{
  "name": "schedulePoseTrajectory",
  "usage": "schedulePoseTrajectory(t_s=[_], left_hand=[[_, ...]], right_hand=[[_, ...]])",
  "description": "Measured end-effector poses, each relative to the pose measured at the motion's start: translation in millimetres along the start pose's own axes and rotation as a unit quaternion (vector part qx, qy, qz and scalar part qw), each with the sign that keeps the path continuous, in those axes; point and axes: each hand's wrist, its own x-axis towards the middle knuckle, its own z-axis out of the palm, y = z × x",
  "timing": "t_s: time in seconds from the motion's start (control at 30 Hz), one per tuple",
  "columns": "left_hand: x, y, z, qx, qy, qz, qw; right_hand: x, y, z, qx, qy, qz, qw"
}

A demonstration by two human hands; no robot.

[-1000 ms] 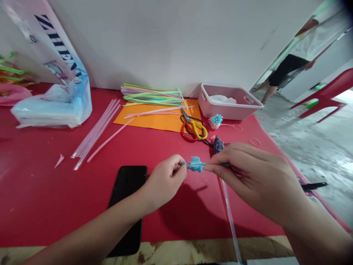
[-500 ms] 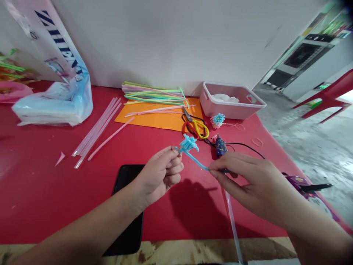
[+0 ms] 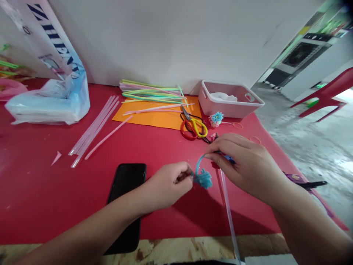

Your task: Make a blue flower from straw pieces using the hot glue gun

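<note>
A blue pipe-cleaner flower (image 3: pixel 203 179) hangs over the red tabletop, its petals pointing right and down. My left hand (image 3: pixel 176 182) pinches it at its base, fingers closed. From that base a blue pipe-cleaner strand (image 3: pixel 198 165) arches up to my right hand (image 3: pixel 234 156), whose thumb and fingertips grip its far end. Behind my right hand lies a dark blue glue gun (image 3: pixel 229 159), mostly covered, with a clear glue stick (image 3: pixel 228 213) running toward the near edge. Scissors (image 3: pixel 194 127) with red and yellow handles rest beyond the hands, beside a finished-looking blue and pink flower (image 3: pixel 216 118).
A black phone (image 3: pixel 128 191) lies under my left forearm. Clear glue sticks (image 3: pixel 95 129) and a pink pipe cleaner (image 3: pixel 109 136) are at left. Pipe cleaners (image 3: pixel 154 94) lie on orange paper (image 3: pixel 149 122) near a pink basket (image 3: pixel 228 106). A tissue pack (image 3: pixel 49 106) stands far left.
The flower has turned from petals up to petals right and down. My right hand has carried the strand's end up, bending it into an arch. Earlier, a person passed at upper right.
</note>
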Motion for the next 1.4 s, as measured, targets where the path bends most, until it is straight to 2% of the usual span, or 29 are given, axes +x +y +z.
schedulePoseTrajectory(t_s=[0.17, 0.33, 0.47, 0.63, 0.73, 0.83, 1.03, 1.17, 1.3, 1.4], left_hand=[[3, -7, -1.6, 0.039, 0.106, 0.008, 0.994], [3, -10, -2.4, -0.03, 0.146, 0.017, 0.989], [4, -8, -1.9, -0.189, 0.146, -0.019, 0.971], [5, 1, -3.3, -0.39, 0.111, -0.045, 0.913], [5, 5, -5.5, -0.46, 0.091, -0.049, 0.882], [5, 6, -7.6, -0.49, 0.073, -0.046, 0.868], [3, 6, -7.2, -0.476, 0.017, -0.032, 0.879], [0, 6, -5.1, -0.429, -0.024, -0.028, 0.903], [-3, 7, -4.9, -0.306, -0.082, -0.033, 0.948], [-5, 8, -5.2, -0.187, -0.089, -0.044, 0.977]], right_hand=[[-4, -14, -8, -0.011, 0.039, -0.017, 0.999], [-10, -23, -13, -0.012, 0.043, -0.036, 0.998], [-15, -27, -15, -0.005, 0.046, -0.04, 0.998], [-18, -30, -10, 0.019, 0.033, -0.036, 0.999], [-19, -28, -6, 0.036, 0.019, -0.026, 0.999], [-21, -21, -2, 0.033, 0.005, -0.009, 0.999], [-20, -1, 3, 0.058, -0.035, 0.014, 0.998], [-11, 8, 7, 0.1, -0.043, 0.008, 0.994], [-1, 11, 6, 0.107, -0.033, -0.011, 0.994], [3, 8, 1, 0.049, -0.016, -0.018, 0.999]])
